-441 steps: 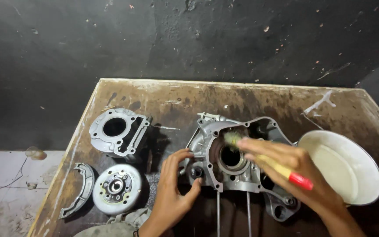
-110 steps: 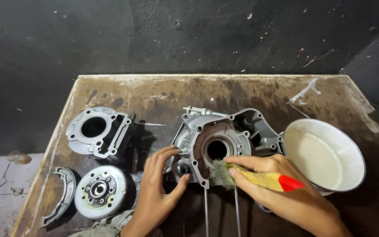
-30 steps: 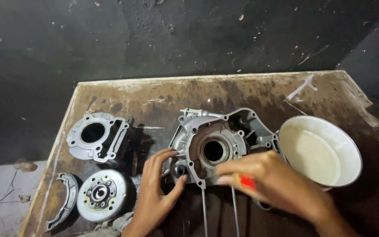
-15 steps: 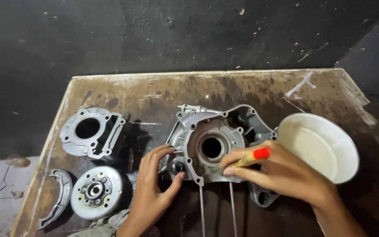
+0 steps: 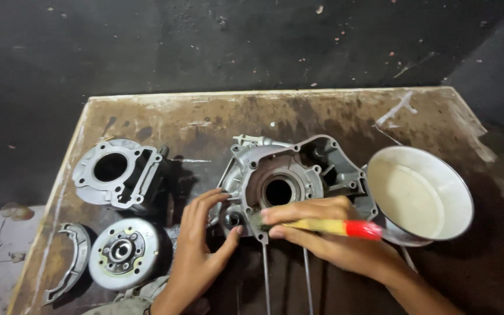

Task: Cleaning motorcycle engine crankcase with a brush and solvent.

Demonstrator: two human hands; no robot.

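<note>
We are now laying the brush [image 5: 328,226] flat, its red handle end pointing right and bristles at the engine casing [image 5: 287,184] lower edge mid-desk [image 5: 205,116]. Our right hand [image 5: 328,239] fingers are gripping it; our left hand [image 5: 199,245], fingers spread, is bracing the casing. Half a second ago the brush was angled upward.

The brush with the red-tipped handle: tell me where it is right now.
In the head view, the brush lies across the right hand, low centre, bristles against the lower edge of the engine casing, red end pointing toward the white bowl.
</note>
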